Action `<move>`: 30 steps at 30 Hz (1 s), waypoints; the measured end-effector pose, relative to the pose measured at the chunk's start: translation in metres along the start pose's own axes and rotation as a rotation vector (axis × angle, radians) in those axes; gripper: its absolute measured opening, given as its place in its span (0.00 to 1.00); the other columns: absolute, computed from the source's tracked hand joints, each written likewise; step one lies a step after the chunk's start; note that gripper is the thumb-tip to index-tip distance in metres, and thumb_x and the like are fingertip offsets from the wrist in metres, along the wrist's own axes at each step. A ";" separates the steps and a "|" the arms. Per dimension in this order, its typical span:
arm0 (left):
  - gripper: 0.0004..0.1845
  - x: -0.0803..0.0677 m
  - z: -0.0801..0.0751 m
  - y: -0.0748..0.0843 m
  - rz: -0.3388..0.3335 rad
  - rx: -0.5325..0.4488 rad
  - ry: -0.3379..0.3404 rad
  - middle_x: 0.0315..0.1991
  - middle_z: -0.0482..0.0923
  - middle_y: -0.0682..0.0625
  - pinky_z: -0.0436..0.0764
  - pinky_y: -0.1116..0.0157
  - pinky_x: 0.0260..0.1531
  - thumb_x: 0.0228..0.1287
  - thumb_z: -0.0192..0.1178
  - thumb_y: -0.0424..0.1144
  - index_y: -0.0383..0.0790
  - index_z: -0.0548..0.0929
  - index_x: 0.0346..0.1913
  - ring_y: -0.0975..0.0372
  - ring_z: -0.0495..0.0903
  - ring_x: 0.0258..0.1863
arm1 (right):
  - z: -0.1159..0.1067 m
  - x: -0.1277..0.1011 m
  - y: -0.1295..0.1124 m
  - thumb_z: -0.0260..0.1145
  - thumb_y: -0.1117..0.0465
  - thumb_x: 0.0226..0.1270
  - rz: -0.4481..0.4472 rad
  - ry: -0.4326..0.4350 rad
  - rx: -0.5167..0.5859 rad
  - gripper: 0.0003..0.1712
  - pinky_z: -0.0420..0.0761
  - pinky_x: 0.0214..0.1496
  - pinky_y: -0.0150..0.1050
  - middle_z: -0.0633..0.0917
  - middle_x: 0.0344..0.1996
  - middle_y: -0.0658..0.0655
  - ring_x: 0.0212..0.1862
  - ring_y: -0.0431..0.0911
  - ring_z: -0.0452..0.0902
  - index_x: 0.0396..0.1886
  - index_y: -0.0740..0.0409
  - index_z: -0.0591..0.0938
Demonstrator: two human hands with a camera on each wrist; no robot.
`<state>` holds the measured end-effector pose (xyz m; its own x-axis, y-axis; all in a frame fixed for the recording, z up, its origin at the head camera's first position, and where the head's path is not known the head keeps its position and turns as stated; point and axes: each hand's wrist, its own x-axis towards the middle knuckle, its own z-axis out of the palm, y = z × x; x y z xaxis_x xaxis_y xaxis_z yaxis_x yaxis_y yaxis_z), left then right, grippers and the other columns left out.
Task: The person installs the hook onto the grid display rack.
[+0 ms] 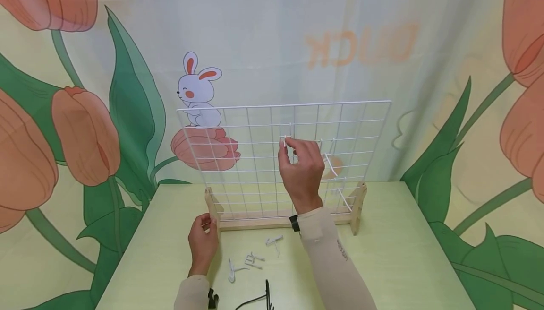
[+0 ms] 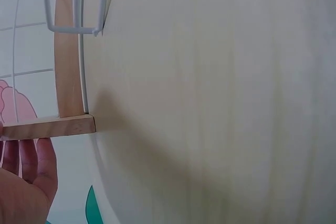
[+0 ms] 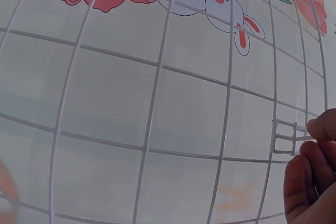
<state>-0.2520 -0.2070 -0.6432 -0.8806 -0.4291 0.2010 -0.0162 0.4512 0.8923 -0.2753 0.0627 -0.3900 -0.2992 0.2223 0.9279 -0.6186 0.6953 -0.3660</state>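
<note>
A white wire grid panel point(image 1: 255, 159) stands upright in a wooden base point(image 1: 280, 221) on the pale green table point(image 1: 395, 262). My right hand point(image 1: 301, 163) is raised to the grid's upper middle and pinches a small white wire hook point(image 1: 286, 136) against the wires; the hook point(image 3: 285, 137) and my fingertips point(image 3: 310, 174) show in the right wrist view. My left hand point(image 1: 203, 240) grips the left wooden foot point(image 2: 50, 128) of the stand. Two more white hooks point(image 1: 329, 161) hang on the grid's right side.
Several loose white hooks point(image 1: 254, 259) lie on the table in front of the stand. A black wire piece point(image 1: 262, 298) lies at the near edge. A curtain printed with tulips and a rabbit point(image 1: 197, 90) hangs right behind the table.
</note>
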 end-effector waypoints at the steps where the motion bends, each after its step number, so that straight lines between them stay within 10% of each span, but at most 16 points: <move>1: 0.15 0.000 0.000 0.000 0.002 0.002 0.002 0.55 0.84 0.39 0.88 0.51 0.51 0.77 0.62 0.36 0.35 0.80 0.61 0.48 0.87 0.54 | -0.001 -0.001 0.000 0.76 0.65 0.66 0.001 0.003 0.003 0.06 0.88 0.36 0.46 0.92 0.34 0.60 0.36 0.53 0.84 0.39 0.64 0.92; 14: 0.14 -0.002 0.004 -0.001 0.038 0.026 0.049 0.52 0.85 0.38 0.89 0.49 0.49 0.76 0.62 0.34 0.34 0.80 0.59 0.46 0.87 0.52 | -0.020 -0.022 0.001 0.77 0.64 0.64 0.076 -0.045 0.076 0.10 0.90 0.39 0.50 0.93 0.37 0.61 0.33 0.54 0.91 0.42 0.64 0.91; 30: 0.14 -0.001 0.004 -0.001 0.046 0.032 0.048 0.52 0.85 0.38 0.89 0.49 0.49 0.76 0.62 0.34 0.34 0.80 0.60 0.47 0.88 0.51 | -0.045 -0.102 0.004 0.79 0.62 0.63 0.251 -0.282 0.146 0.11 0.91 0.41 0.43 0.92 0.38 0.54 0.36 0.51 0.90 0.44 0.58 0.91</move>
<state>-0.2527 -0.2036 -0.6461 -0.8570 -0.4440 0.2615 0.0080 0.4960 0.8683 -0.2143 0.0733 -0.4826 -0.6289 0.1625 0.7603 -0.5916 0.5345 -0.6036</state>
